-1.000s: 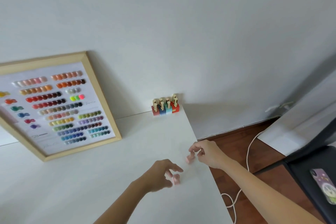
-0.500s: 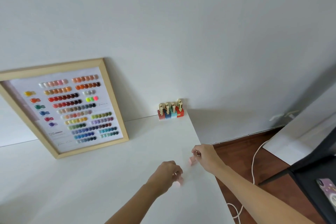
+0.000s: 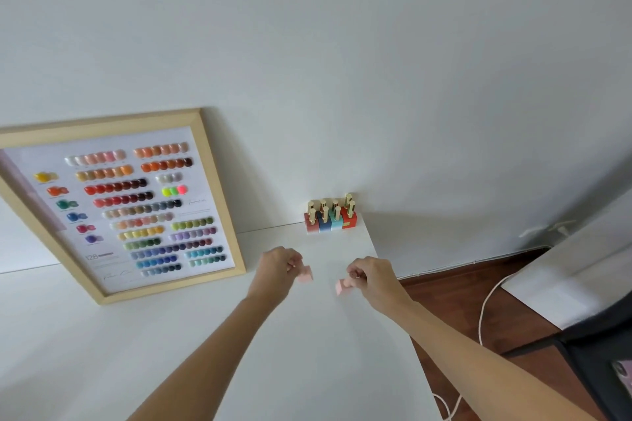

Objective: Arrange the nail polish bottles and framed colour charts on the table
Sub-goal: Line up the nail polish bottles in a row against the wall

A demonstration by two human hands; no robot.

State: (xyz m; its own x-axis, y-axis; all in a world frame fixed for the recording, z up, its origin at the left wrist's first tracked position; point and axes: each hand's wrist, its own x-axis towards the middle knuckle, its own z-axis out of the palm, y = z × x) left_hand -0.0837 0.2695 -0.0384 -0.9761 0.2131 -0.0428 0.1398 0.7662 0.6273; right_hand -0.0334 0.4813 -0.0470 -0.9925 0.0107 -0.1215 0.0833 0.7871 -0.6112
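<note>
My left hand (image 3: 278, 267) grips a pale pink nail polish bottle (image 3: 305, 274) by its cap, just above the white table (image 3: 171, 352). My right hand (image 3: 371, 275) holds a second pale pink bottle (image 3: 342, 286) the same way, a little to the right. Beyond both hands, a cluster of several bottles (image 3: 330, 217) with gold caps and red, blue and light blue bodies stands at the table's far right corner against the wall. A wood-framed colour chart (image 3: 119, 205) leans on the wall at the left.
The table's right edge (image 3: 407, 335) runs just beside my right arm, with wooden floor (image 3: 461, 301) and a white cable (image 3: 485, 304) below. A dark chair (image 3: 602, 369) with a phone on it sits at the far right.
Both hands have moved forward across the table toward the bottle cluster, each carrying its pink bottle. The camera has tilted, bringing more of the chart into view.
</note>
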